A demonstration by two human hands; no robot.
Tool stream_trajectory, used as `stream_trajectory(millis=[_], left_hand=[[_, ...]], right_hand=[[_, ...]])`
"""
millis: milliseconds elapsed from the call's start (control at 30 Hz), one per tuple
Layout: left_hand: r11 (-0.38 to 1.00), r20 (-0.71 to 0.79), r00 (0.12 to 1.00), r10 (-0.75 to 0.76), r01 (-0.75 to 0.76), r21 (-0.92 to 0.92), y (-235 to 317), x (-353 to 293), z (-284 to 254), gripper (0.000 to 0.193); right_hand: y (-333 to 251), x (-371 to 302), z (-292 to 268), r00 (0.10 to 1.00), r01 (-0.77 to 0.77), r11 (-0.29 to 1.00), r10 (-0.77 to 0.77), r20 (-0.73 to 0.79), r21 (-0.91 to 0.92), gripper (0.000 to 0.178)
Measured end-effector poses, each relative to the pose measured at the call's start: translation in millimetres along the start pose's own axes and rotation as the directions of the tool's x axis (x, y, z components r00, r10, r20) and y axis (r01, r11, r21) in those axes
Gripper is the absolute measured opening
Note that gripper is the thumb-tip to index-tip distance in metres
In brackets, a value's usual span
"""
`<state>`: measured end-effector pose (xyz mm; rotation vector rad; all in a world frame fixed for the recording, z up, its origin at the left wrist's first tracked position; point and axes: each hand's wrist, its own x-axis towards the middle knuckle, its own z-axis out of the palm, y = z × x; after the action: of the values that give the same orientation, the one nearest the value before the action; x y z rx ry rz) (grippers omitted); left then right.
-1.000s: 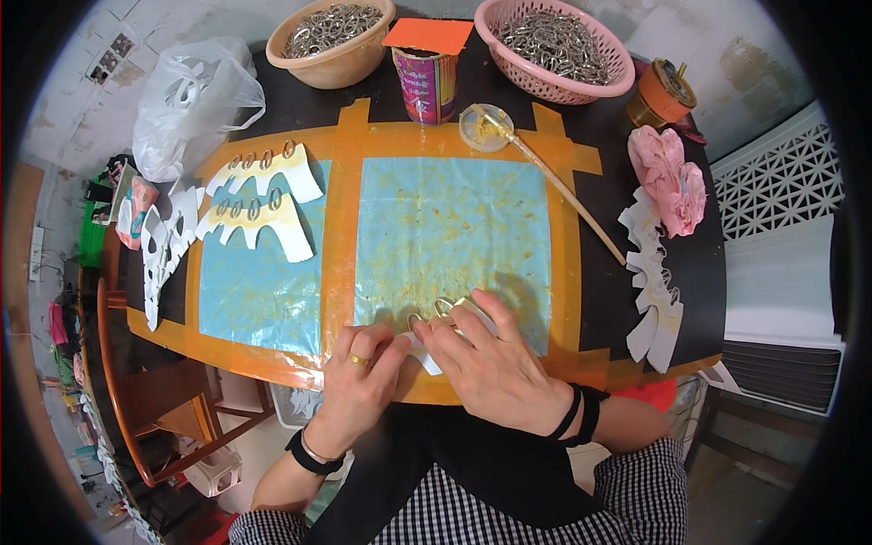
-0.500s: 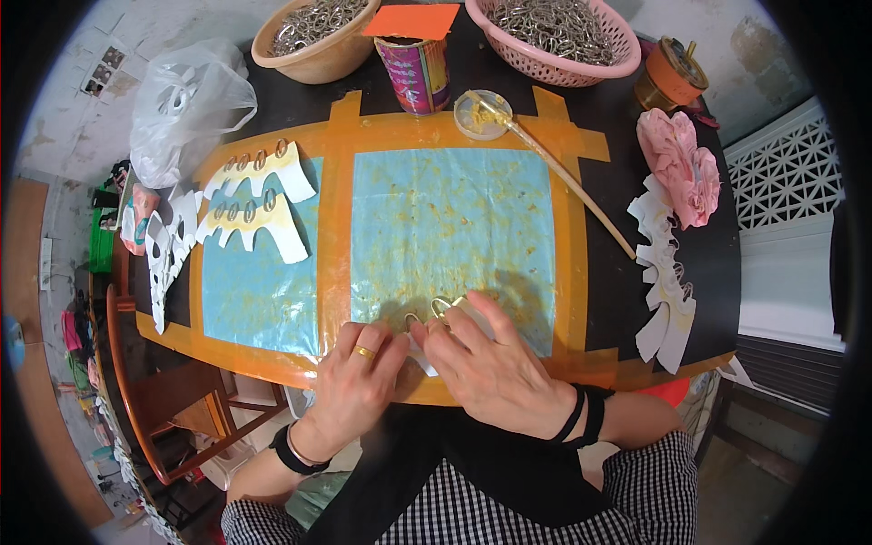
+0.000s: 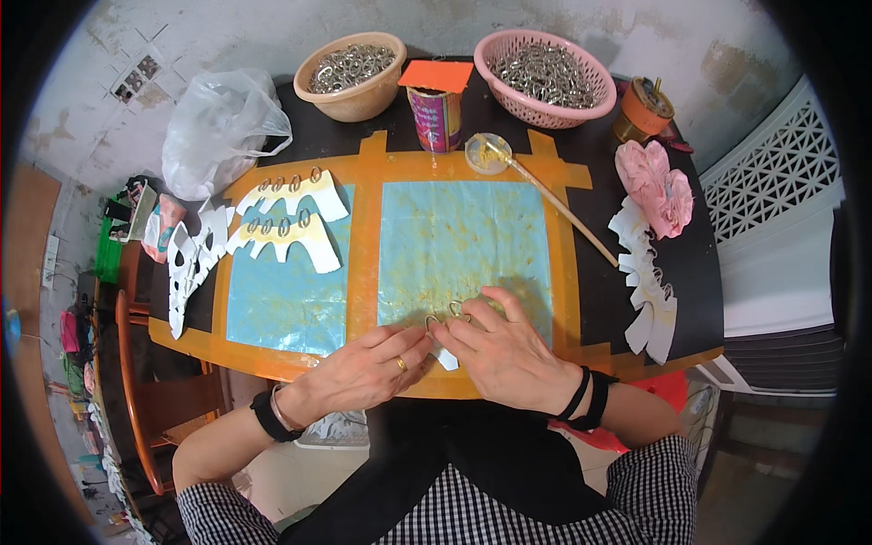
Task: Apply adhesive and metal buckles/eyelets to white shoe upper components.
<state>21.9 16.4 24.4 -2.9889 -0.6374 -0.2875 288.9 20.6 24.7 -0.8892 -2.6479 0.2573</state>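
Close to the table's front edge, my left hand (image 3: 377, 365) and my right hand (image 3: 516, 365) meet over a small white cut-out piece (image 3: 446, 359), mostly covered by my fingers. Two metal rings (image 3: 459, 311) stand up from it between my fingertips. The left fingers are closed in a pinch at the piece's left side, beside one ring. My right thumb and fingers close on its right part, the index finger lifted a little. Under both hands lies a blue sheet (image 3: 454, 227) with yellow smears, taped down with orange tape. Left of it, two white scalloped pieces (image 3: 286, 242) carry several rings each.
Basins of metal rings stand at the back, one tan (image 3: 354, 107), one pink (image 3: 545, 115), with a purple can (image 3: 436, 123) between. A stick (image 3: 563, 209) rests on a small dish (image 3: 486, 154). More white pieces (image 3: 649, 300) and pink crumpled plastic (image 3: 658, 186) lie right; a plastic bag (image 3: 213, 136) left.
The view has shifted, so the whole table sits lower. My left hand has turned more sideways, its fingers now pointing right at the piece. The right hand stays on the piece.
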Motion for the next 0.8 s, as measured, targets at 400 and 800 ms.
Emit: stream_trajectory(millis=[400, 800], left_hand=[[0.928, -0.146, 0.925, -0.35, 0.321, -0.191, 23.0, 5.1, 4.1, 0.035], [0.789, -0.281, 0.738, -0.613, 0.562, -0.247, 42.7, 22.1, 13.9, 0.033]], right_hand=[[22.9, 12.2, 4.6, 0.99, 0.112, 0.991, -0.105, -0.09, 0.077, 0.023], [28.7, 21.8, 8.7, 0.968, 0.208, 0.978, -0.204, -0.144, 0.018, 0.016]])
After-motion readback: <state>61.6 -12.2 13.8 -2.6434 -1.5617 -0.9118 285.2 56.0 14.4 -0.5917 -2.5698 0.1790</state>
